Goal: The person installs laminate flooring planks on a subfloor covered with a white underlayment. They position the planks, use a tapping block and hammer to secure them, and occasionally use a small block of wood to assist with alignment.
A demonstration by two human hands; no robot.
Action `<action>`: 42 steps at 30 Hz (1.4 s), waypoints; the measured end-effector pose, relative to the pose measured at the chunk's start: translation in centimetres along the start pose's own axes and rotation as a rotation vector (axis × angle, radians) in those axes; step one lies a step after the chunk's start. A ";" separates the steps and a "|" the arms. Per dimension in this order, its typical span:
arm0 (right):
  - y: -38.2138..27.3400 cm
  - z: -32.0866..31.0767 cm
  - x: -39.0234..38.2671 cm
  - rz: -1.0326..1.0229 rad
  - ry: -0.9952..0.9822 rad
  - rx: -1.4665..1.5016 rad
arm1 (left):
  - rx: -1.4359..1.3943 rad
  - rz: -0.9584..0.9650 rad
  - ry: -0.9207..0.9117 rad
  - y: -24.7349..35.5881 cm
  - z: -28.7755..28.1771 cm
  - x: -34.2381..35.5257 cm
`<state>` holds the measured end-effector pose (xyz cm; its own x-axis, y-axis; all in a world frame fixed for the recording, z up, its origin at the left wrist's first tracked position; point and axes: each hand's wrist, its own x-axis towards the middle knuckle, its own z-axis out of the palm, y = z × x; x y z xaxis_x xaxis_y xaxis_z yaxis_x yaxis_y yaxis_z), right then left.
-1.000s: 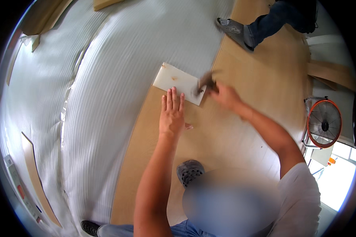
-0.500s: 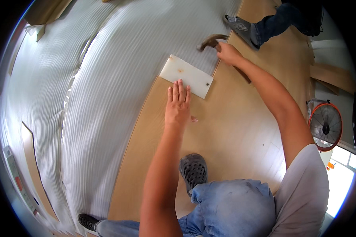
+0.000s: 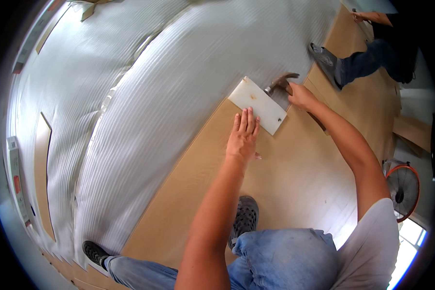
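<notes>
My right hand [image 3: 302, 96] is wrapped round the handle of a claw hammer [image 3: 281, 83]. The hammer's striking face is at the far right edge of a white rectangular block [image 3: 257, 107], so close that I cannot tell whether they touch. My left hand [image 3: 243, 139] lies with its fingers stretched out, their tips on the near side of that block. The block rests at the edge of the wood-look floor boards [image 3: 193, 166], partly over the silvery ribbed underlay [image 3: 188, 87].
A co-worker's shoe [image 3: 327, 65] and jeans are at the far right, with a co-worker's hand [image 3: 360, 16] beyond. An orange-rimmed fan [image 3: 402, 191] stands at right. A loose board strip [image 3: 42, 179] lies on the underlay at left, beside a long package [image 3: 15, 176].
The hammer head has come in from beyond the block to its far edge. My left hand stays on the block. The whole view has turned, shifting the scene.
</notes>
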<state>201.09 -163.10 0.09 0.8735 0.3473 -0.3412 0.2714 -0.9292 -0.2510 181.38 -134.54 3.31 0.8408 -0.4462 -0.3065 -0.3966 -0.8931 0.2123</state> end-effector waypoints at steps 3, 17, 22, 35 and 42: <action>-2.7 -4.1 -0.7 0.077 -0.177 -0.006 | 0.027 -0.004 -0.026 0.3 0.6 -0.2; 6.9 -2.7 1.4 0.114 0.233 0.109 | -0.067 0.008 0.217 2.0 3.1 2.7; 6.5 8.3 4.7 -0.495 -0.252 0.524 | 0.005 -0.339 0.672 1.1 15.7 2.9; 22.2 -0.9 5.4 -0.048 -0.064 0.073 | 0.167 -0.135 0.359 4.5 9.6 8.8; 21.0 2.6 7.5 -0.066 -0.074 0.114 | 0.122 -0.182 0.369 4.5 11.5 9.0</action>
<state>212.32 -179.67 -10.11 0.8218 0.4197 -0.3853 0.2760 -0.8849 -0.3751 182.91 -143.23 -9.18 0.9677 -0.2505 0.0283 -0.2519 -0.9654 0.0671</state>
